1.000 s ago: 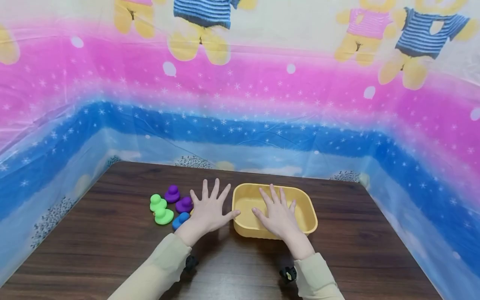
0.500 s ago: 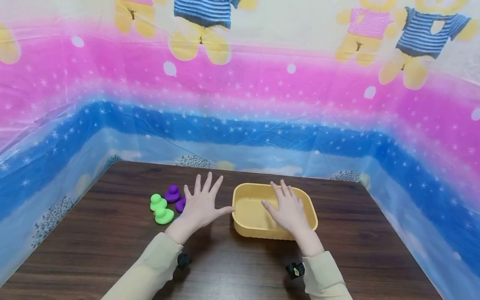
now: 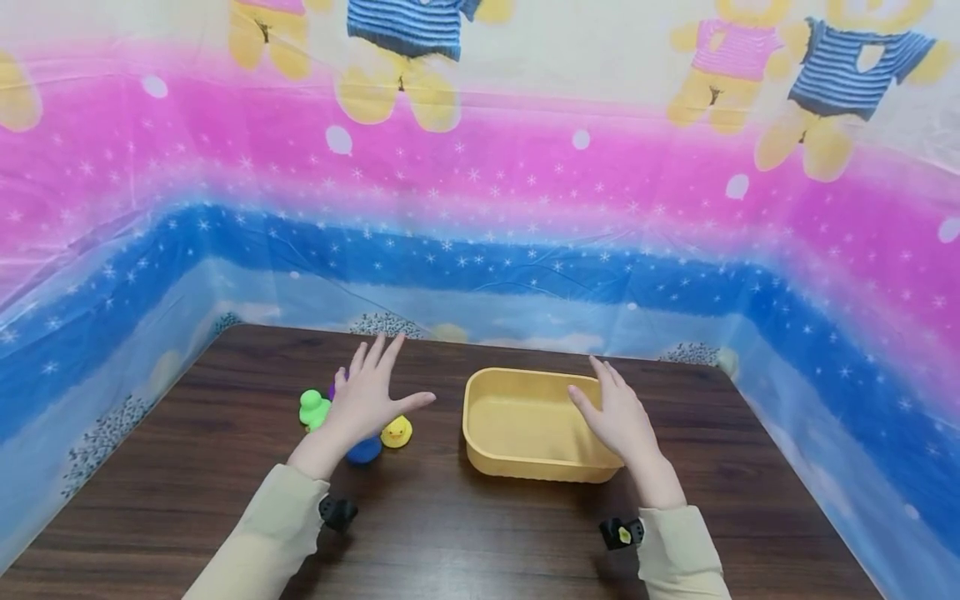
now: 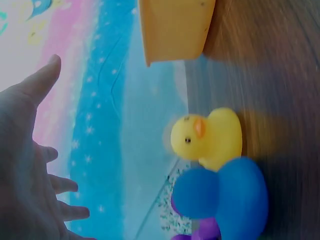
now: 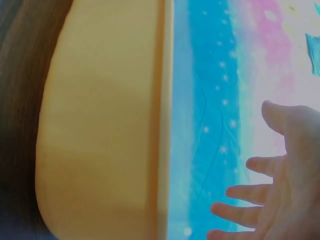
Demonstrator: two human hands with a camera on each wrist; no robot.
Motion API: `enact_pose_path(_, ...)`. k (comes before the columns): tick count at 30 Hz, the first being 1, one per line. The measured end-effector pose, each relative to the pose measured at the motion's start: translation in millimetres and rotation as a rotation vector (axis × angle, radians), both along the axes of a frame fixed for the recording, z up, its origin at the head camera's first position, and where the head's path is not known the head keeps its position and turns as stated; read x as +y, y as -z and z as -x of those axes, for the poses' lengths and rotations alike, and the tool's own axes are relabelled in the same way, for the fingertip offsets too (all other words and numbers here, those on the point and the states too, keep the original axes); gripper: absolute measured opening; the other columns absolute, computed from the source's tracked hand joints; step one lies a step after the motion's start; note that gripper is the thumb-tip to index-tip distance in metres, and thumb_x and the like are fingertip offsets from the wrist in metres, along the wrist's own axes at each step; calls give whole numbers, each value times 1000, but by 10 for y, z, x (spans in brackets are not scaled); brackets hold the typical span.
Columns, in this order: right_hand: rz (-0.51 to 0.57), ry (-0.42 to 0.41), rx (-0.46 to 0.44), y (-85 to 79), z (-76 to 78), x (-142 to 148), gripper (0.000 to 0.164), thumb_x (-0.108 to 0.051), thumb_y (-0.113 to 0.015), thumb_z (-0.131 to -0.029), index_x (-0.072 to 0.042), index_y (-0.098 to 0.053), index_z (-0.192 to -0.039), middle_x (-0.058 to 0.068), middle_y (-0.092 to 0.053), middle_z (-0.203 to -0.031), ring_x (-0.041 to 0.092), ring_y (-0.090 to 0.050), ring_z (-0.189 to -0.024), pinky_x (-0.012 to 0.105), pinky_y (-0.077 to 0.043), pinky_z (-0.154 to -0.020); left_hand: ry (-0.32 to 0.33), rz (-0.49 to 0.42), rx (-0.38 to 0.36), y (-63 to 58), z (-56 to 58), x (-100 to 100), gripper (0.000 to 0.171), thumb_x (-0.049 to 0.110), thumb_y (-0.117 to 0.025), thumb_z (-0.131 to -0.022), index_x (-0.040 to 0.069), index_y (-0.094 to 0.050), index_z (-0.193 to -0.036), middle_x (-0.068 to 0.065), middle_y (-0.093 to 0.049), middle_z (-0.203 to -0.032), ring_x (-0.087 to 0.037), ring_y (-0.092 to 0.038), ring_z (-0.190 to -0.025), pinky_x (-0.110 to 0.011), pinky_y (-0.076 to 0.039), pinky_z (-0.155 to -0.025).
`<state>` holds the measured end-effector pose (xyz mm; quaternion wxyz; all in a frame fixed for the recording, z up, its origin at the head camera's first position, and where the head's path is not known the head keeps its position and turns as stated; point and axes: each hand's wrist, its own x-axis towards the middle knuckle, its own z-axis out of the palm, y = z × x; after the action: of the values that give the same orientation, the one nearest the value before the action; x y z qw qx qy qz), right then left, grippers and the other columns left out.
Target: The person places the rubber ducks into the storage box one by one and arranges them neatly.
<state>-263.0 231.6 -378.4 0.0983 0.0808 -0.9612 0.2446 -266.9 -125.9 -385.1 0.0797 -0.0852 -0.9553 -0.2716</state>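
Note:
My left hand (image 3: pixel 363 404) hovers over a cluster of rubber ducks with its fingers spread and nothing held. Beneath and beside it show a green duck (image 3: pixel 312 408), a blue duck (image 3: pixel 364 451) and a yellow duck (image 3: pixel 397 432). A purple duck is mostly hidden behind the hand. In the left wrist view the yellow duck (image 4: pixel 215 137) faces the camera side, with the blue duck (image 4: pixel 235 200) close against it. My right hand (image 3: pixel 624 423), also empty with fingers extended, is over the right end of a yellow plastic basin (image 3: pixel 540 467). The basin's wall (image 5: pixel 100 120) fills much of the right wrist view.
Everything stands on a dark wood-grain table (image 3: pixel 450 533). A printed curtain (image 3: pixel 480 208) with bears and snowflakes surrounds its back and sides. Small black devices sit at both wrists, such as the wrist camera (image 3: pixel 621 533) on the right.
Both hands have moved apart: the left one leftward over the ducks, uncovering the yellow duck, and the right one rightward across the basin. Basin and ducks stay in place.

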Motion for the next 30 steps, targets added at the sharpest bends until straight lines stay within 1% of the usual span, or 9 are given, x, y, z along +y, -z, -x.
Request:
enact_pose_path(3,29,11,-3,-8,-9,119,73,-49,-45,-101,-4,-23,-155,27,-27,-156,48,-30,-140,65,-30,-110,-12,-22,-10,-7,9,-85,106,70,-63,-81,18,-12,-159,-20,-8,-163,-48,-5,-148,-77,-7,-109)
enact_pose_path(5,56,24,-23,-13,-10,197,74,-49,-44,-101,-3,-23,-155,27,-28,-156,47,-30,-140,64,-30,-111,-25,-35,-17,-10,13,-149,107,70,-62,-81,18,-10,-159,-22,-8,-163,-50,-5,-147,-78,-7,-108)
enact_pose_path(12,180,73,-114,-9,7,432,73,-50,-40,-103,0,-21,-154,29,-36,-150,46,-40,-135,61,-37,-108,-55,-99,-22,10,23,-410,103,64,-61,-86,16,-6,-159,-24,-9,-162,-52,-9,-145,-78,-12,-106)
enact_pose_path(16,284,85,-155,9,5,546,75,-53,-37,-102,-2,-20,-154,28,-34,-152,45,-36,-138,59,-37,-109,-73,-171,-32,11,18,-519,101,64,-58,-87,16,-6,-159,-25,-10,-161,-53,-10,-144,-79,-14,-105)
enact_pose_path(19,365,91,-203,34,3,616,78,-56,-36,-101,-3,-18,-155,27,-29,-155,44,-31,-141,58,-34,-111,-90,-220,-37,21,20,-588,99,63,-57,-89,13,-9,-159,-26,-12,-161,-54,-12,-144,-78,-15,-105)
enact_pose_path(22,467,93,-254,82,14,682,81,-59,-36,-100,-3,-16,-155,27,-26,-156,43,-31,-141,57,-36,-111,-106,-267,-39,44,25,-655,96,60,-57,-91,10,-9,-158,-28,-12,-160,-54,-12,-143,-76,-16,-108)
enact_pose_path(25,595,92,-301,148,29,738,80,-55,-37,-101,-1,-14,-155,27,-29,-155,42,-36,-139,54,-39,-110,-115,-315,-52,69,29,-722,95,58,-55,-93,8,-7,-158,-29,-11,-160,-55,-10,-143,-74,-16,-109)
enact_pose_path(27,663,103,-326,196,31,769,75,-49,-37,-103,0,-14,-155,27,-31,-153,42,-36,-138,51,-41,-109,-118,-343,-72,86,28,-761,94,58,-52,-94,8,-6,-158,-30,-9,-160,-56,-9,-143,-73,-16,-110)
enact_pose_path(30,735,120,-369,268,24,814,69,-42,-36,-105,0,-14,-155,27,-31,-153,40,-37,-138,44,-45,-107,-123,-377,-102,102,23,-809,93,58,-49,-95,8,-3,-158,-31,-7,-160,-55,-8,-144,-73,-17,-110)
